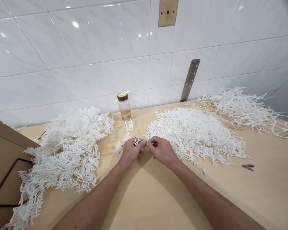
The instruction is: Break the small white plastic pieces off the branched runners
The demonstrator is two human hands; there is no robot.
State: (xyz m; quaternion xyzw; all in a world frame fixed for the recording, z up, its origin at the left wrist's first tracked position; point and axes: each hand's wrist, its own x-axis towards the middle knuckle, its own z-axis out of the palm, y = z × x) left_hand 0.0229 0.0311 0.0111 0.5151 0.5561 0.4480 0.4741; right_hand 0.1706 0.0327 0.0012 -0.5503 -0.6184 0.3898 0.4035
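Note:
My left hand (132,149) is closed on a white branching strand (127,127), which trails back from it toward the bottle. Close to its fingertips, my right hand (162,149) pinches a small white piece at thumb and forefinger. The fingertips of both hands nearly meet above the wooden table (144,198). A dense heap of short white sprigs (194,134) lies just right of my right hand. To the left is a larger pile of tangled white strands (72,150).
A clear bottle (125,108) with a dark and yellow lid stands near the tiled wall. Long white stems (244,108) lie at the back right. A small dark metal tool (248,167) rests at right. A brown box (7,153) with a black wire frame borders the left.

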